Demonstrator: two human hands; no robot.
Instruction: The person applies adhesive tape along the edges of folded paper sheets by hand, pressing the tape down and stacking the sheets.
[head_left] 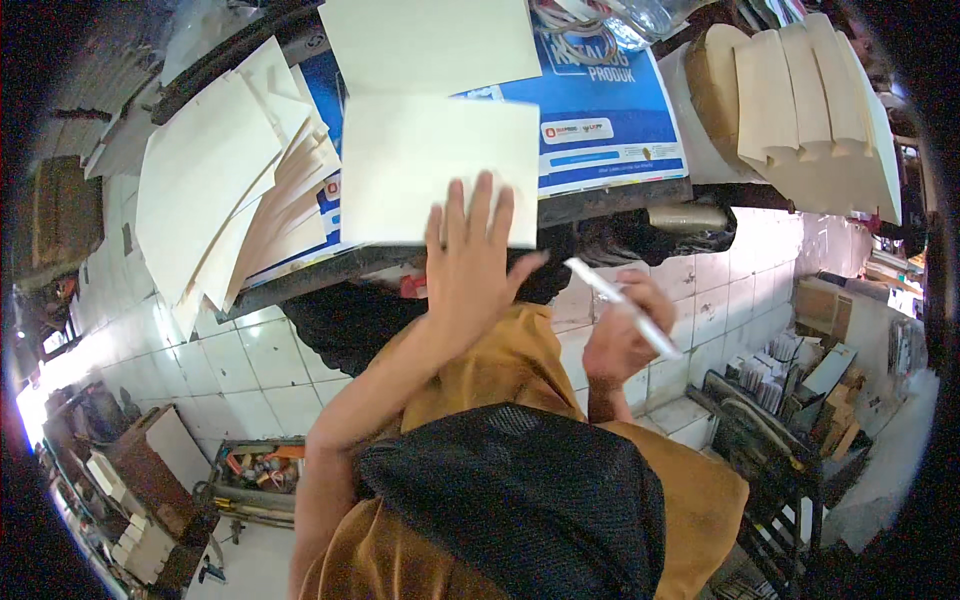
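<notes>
My left hand (468, 275) lies flat on a cream paper sheet (420, 150), fingers spread over its lower right part. Beyond it, another cream sheet (430, 45) touches or overlaps its far edge. Off the table's front edge, to the right, my right hand (630, 335) is closed around a slim white stick (655, 335). The stick slants with its upper end toward the paper; its exact kind is unclear. Under the sheets is a blue printed poster (620, 115) covering the tabletop.
Loose cream sheets (210, 170) are fanned out at the table's left. Folded cream paper bundles (800, 90) stand at the right. Cables and clear plastic (600, 20) lie at the far edge. Below are a tiled floor (240, 360), a tool tray (265, 465) and a dark metal rack (760, 450).
</notes>
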